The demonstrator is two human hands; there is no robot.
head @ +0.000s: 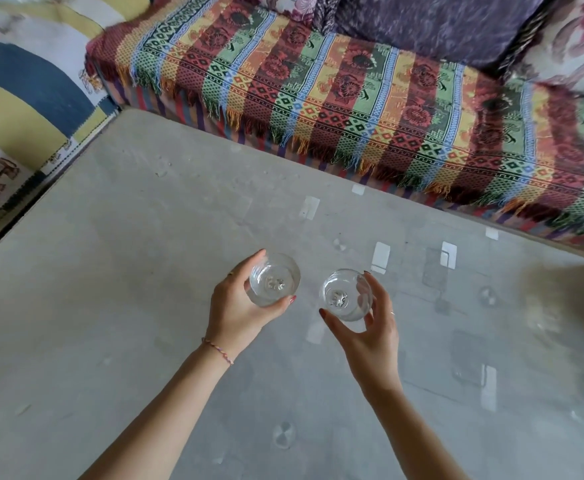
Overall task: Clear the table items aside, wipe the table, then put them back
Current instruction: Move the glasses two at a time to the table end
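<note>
Two clear drinking glasses are held over the grey glass-topped table (117, 271). My left hand (238, 313) wraps around the left glass (275, 280), thumb on its near side and fingers on its far rim. My right hand (370, 334) grips the right glass (346, 294) with thumb at the left and fingers at the right. Both glasses are upright and seen from above, a short gap between them. Whether they rest on the table or hang just above it I cannot tell.
A sofa with a striped, fringed woven throw (352, 98) runs along the table's far edge, with purple and floral cushions (439, 26) on it. A blue, yellow and white rug (17, 98) lies on the floor to the left. The tabletop shows pale reflections.
</note>
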